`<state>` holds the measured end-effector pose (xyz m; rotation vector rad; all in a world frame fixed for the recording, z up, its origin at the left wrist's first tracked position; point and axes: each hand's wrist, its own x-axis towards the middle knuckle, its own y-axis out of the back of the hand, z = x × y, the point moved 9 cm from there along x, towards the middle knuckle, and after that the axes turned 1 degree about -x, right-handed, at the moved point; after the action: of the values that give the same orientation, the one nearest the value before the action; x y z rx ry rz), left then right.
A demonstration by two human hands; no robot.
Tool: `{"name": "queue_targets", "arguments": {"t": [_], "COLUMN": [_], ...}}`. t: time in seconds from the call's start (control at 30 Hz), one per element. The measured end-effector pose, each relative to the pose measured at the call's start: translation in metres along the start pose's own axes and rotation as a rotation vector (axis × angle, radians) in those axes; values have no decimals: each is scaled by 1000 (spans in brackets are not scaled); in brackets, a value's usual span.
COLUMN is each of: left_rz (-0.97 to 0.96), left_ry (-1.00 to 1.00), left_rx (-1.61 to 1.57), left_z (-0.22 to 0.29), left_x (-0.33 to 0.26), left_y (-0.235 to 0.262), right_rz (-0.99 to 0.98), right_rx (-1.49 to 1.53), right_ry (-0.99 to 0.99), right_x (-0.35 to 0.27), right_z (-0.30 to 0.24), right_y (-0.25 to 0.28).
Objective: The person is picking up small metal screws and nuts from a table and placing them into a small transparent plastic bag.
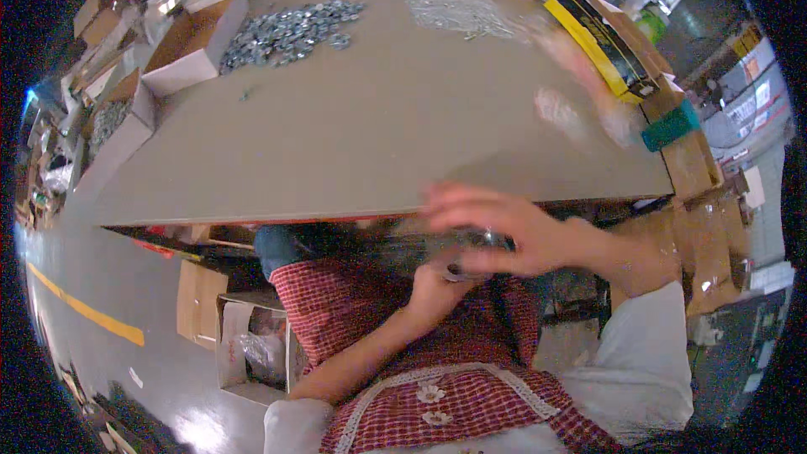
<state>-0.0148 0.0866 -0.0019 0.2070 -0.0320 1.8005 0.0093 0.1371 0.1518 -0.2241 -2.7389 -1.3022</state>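
Note:
Just in front of the table's near edge, above my lap, my two hands are close together. My left hand is closed around a small part with a round metal end; its kind is not clear. Over it comes my right hand, its fingers stretched to the left and smeared by motion. Between the right thumb and fingers something dark and shiny shows, too blurred to name. Whether the right hand grips it is hidden.
On the grey table lie a heap of small shiny metal parts and a spread of thin metal pieces. Open cardboard boxes line the left; black-and-yellow boxes and a teal object line the right.

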Motion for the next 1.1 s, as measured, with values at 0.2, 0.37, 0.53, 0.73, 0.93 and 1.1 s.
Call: {"name": "queue_targets", "arguments": {"t": [0.2, 0.37, 0.53, 0.73, 0.93, 1.1], "left_rz": [-15, 138, 128, 50, 56, 75], "left_ry": [84, 202, 219, 240, 143, 149], "left_rx": [-59, -46, 127, 141, 162, 113], "left_z": [2, -23, -12, -11, -7, -21], "left_x": [-7, -11, -10, -4, 3, -2], "left_y": [-2, 5, 8, 13, 11, 7], "right_rz": [270, 295, 431, 355, 149, 202], "right_rx": [-68, -813, -814, -776, -898, -803], "right_ry": [-151, -697, -701, -718, -539, -412], "right_x": [-5, 50, 86, 97, 59, 30], "right_z": [53, 229, 269, 258, 209, 135], "right_y": [49, 120, 168, 149, 91, 58]}}
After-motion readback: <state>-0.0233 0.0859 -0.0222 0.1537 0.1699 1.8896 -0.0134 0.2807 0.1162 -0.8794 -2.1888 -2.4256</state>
